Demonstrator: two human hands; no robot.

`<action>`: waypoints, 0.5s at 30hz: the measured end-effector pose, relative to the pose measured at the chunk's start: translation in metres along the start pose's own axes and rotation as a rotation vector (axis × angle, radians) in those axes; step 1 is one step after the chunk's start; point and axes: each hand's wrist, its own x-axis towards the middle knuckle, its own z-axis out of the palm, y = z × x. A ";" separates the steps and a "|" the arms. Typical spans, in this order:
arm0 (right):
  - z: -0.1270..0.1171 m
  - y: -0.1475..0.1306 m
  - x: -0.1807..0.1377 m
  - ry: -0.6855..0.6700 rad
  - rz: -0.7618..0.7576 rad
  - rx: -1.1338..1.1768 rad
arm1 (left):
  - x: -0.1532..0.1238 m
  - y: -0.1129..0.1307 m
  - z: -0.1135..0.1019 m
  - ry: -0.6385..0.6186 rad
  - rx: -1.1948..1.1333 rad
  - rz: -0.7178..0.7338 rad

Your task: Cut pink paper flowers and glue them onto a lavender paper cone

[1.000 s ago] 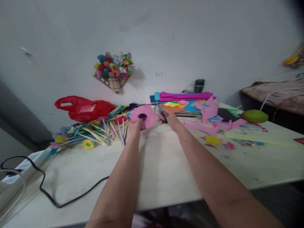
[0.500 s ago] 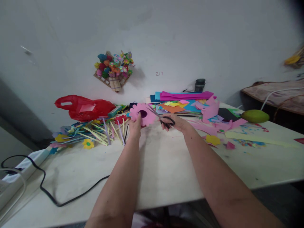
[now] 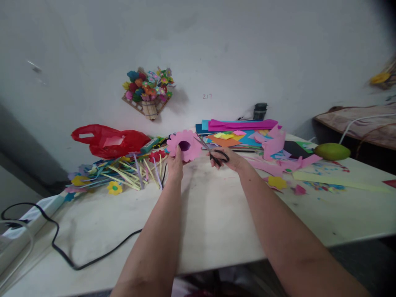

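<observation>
Pink flower (image 3: 193,147) held beside scissors (image 3: 209,151)

Flower is up over the table (image 3: 216,222), gripped by its lower edge in the left hand (image 3: 175,163). Right hand (image 3: 228,156) grasps black-handled scissors, blades by the flower's right edge; from where I stand, contact cannot be told. Leftward: yellow strips (image 3: 123,177), red bag (image 3: 131,139). Rightward: pink scraps (image 3: 274,144), green fruit (image 3: 332,151).

We see a pink flower (image 3: 192,143) with a dark purple middle and scissors (image 3: 207,147) with black handles and grey blades. Around these we make out a bright red bag (image 3: 133,142), a yellow flower (image 3: 114,188) centred in green, magenta sheets (image 3: 243,125), a yellowish-green fruit (image 3: 332,151) and an off-white table (image 3: 216,214).
</observation>
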 end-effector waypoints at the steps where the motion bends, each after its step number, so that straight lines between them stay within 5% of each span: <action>1: -0.001 0.001 0.000 0.001 -0.001 0.013 | 0.000 0.001 0.000 0.009 0.001 0.007; 15: 0.015 0.009 0.007 -0.101 0.093 -0.010 | 0.006 -0.001 -0.002 0.078 -0.042 -0.064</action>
